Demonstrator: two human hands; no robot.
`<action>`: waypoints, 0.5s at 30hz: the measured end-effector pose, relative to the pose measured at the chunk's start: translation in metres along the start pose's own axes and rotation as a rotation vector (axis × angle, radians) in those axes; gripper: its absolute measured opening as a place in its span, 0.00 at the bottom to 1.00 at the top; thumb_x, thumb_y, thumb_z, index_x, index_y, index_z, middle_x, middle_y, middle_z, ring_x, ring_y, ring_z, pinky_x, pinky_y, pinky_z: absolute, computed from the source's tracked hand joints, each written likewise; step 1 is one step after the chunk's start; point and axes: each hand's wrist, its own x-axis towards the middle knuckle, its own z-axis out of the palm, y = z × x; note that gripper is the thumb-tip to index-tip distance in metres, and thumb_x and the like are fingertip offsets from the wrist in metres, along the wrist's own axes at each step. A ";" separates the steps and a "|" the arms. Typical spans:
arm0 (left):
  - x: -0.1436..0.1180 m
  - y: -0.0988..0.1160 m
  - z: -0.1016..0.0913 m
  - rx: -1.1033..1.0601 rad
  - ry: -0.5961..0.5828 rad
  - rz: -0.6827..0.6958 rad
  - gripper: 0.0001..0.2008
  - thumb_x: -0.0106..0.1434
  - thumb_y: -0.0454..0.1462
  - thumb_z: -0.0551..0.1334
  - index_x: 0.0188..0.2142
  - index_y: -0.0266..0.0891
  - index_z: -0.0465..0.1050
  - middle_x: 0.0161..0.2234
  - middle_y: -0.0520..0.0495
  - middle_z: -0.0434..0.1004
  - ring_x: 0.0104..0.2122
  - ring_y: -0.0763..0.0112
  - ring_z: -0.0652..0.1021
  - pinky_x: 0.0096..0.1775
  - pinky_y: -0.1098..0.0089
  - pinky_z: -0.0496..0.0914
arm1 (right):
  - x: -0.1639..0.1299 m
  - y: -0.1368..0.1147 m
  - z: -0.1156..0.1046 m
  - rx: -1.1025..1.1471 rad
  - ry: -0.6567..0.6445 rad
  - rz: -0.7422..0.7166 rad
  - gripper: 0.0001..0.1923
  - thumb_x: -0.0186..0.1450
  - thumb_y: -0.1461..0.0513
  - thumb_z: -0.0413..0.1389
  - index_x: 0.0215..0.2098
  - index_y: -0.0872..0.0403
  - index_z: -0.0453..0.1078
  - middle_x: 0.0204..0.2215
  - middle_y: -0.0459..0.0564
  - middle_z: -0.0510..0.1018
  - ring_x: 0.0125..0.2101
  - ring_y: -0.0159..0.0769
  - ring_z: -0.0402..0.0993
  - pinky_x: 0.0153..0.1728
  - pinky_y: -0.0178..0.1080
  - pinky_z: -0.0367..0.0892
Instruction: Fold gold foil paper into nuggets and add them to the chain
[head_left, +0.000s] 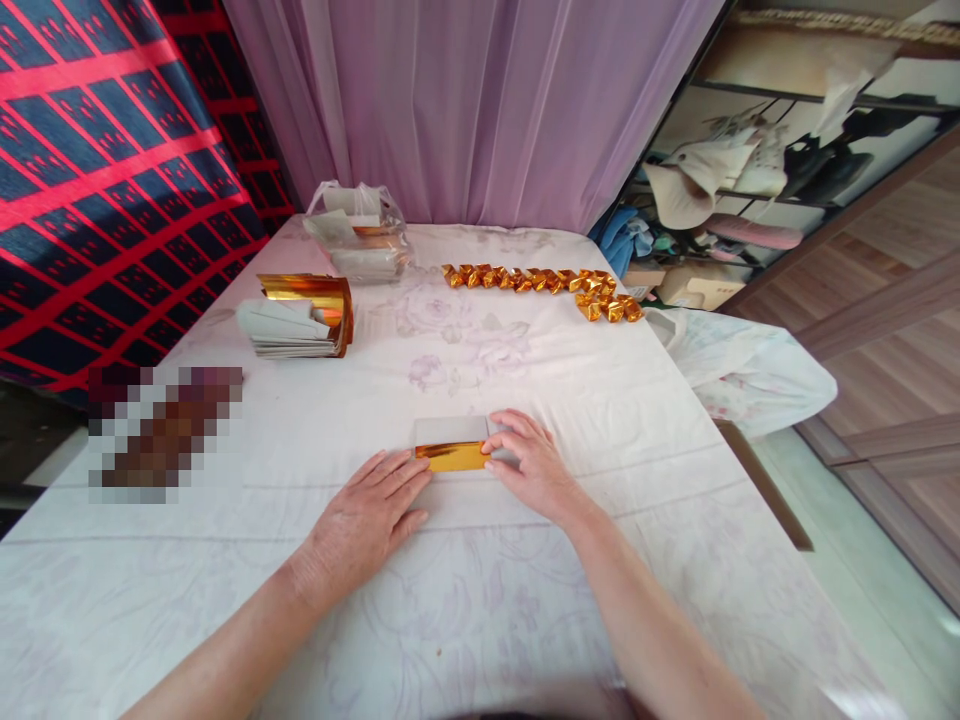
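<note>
A small sheet of gold foil paper (452, 455) lies on the white cloth-covered table (570, 380), its lower edge folded up so the gold side shows below the grey-white back. My left hand (367, 520) rests flat on the table, fingertips touching the sheet's left end. Fingers of my right hand (529, 462) press down on its right end. Neither hand grips the paper.
A stack of gold-backed sheets (300, 315) sits at the left. A plastic bag of more paper (364, 240) lies behind it. A row of folded gold pieces (544, 282) runs along the far side. A blurred patch (161, 430) lies at the left. Shelves (750, 170) stand right.
</note>
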 end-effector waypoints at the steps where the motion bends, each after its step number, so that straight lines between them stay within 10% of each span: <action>1: -0.002 -0.001 -0.001 0.003 -0.003 -0.003 0.23 0.75 0.46 0.45 0.57 0.40 0.71 0.58 0.48 0.75 0.59 0.64 0.71 0.64 0.59 0.57 | 0.000 0.000 0.000 -0.001 0.002 -0.002 0.07 0.61 0.65 0.59 0.37 0.49 0.76 0.55 0.52 0.73 0.60 0.44 0.63 0.56 0.52 0.60; 15: 0.007 -0.005 -0.006 -0.055 0.030 -0.059 0.16 0.73 0.42 0.51 0.47 0.40 0.76 0.52 0.45 0.79 0.53 0.60 0.75 0.60 0.54 0.63 | 0.000 0.002 -0.001 -0.060 -0.012 -0.032 0.13 0.63 0.64 0.57 0.45 0.47 0.75 0.55 0.52 0.72 0.60 0.44 0.63 0.56 0.51 0.61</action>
